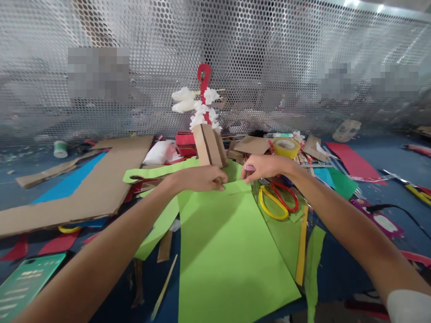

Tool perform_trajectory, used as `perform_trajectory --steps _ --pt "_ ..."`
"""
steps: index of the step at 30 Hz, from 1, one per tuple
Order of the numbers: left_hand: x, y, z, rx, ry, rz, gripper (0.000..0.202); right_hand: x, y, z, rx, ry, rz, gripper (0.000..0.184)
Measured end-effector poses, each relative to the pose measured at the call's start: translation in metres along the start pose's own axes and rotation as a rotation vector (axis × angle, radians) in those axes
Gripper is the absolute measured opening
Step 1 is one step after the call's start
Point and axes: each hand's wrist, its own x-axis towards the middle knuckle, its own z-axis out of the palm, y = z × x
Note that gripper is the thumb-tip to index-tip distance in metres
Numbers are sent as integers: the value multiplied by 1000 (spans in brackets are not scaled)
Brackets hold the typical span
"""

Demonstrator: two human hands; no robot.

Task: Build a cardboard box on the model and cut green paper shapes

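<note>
A large light-green paper sheet [225, 251] lies in front of me on the blue table. My left hand [202, 178] presses on the sheet's far edge, fingers curled and pinching the paper beside a small cardboard block [210, 146]. My right hand [264, 167] is closed in a pinch at the same far edge, holding a small pale pink object I cannot make out. Behind the block stands a red stick with white fluffy tufts [200, 105].
Red-and-yellow scissors [278, 202] lie right of the sheet, near a yellow tape roll [286, 147]. A big cardboard piece [90, 188] covers the left side. Paper scraps in red, green and blue, a black cable [397, 211] and a perforated metal screen [269, 54] surround the work.
</note>
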Motion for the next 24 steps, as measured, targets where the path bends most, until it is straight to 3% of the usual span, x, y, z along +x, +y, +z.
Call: perform_trajectory --steps 15,24 --pt "-2 0 -3 -98 -65 16 23 -3 -6 1 -38 19 -17 26" --pt "-1 -5 -1 -120 -75 28 25 -4 -5 -2 -20 -26 -16 30"
